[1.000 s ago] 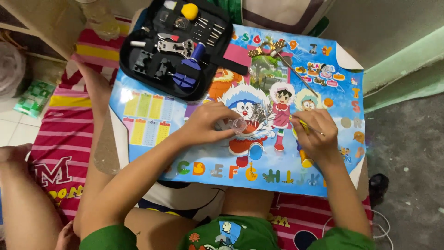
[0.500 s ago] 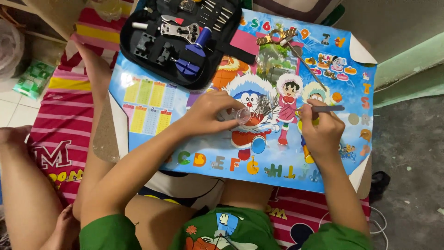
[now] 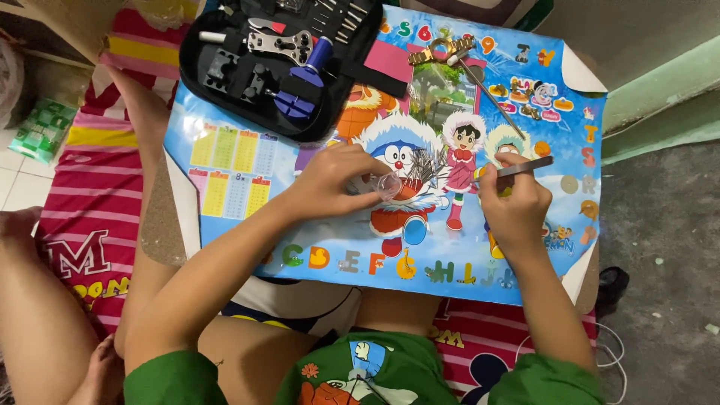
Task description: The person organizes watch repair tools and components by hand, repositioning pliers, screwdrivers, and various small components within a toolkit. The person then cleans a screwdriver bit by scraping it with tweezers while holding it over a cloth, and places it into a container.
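Left hand (image 3: pixel 337 180) pinches small clear plastic bag (image 3: pixel 386 184) flat against cartoon-print desk (image 3: pixel 225 217), steadying it. Right hand (image 3: pixel 510 202) closed around tweezers (image 3: pixel 517 169), tips aimed toward pile of thin metal pins (image 3: pixel 421 166) just beside bag. Open black tool case (image 3: pixel 285 60) crowds far edge; near edge free.

Between the left hand (image 3: pixel 330 180) and right hand (image 3: pixel 510 202) lies a heap of thin pins (image 3: pixel 421 166). Beyond the left hand, an open tool case (image 3: pixel 285 64) blocks; the mat (image 3: pixel 225 161) left of it is free.
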